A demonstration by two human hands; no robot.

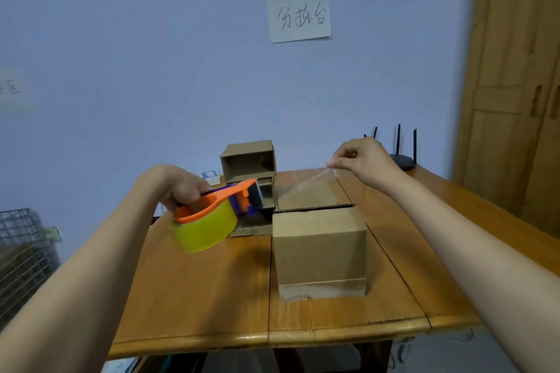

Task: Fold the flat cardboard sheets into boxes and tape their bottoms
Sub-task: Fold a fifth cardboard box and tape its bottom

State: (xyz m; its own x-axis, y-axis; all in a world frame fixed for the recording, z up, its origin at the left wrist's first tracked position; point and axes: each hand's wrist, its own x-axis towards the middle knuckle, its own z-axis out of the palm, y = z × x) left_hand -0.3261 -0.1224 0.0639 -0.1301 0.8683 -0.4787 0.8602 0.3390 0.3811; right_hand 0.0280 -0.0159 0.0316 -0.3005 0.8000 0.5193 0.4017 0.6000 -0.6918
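Head view: left hand (181, 188) grips dispenser (218, 209); right hand (360, 160) pinches tape (306, 183) above box (318, 245).

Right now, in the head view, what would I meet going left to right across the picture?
wire basket → left hand → tape dispenser → cardboard box → right hand → router → wooden door

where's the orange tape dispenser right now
In the head view the orange plastic tape dispenser with its yellow tape roll is left of centre, gripped by the left hand above the wooden table, just left of the folded brown cardboard box.
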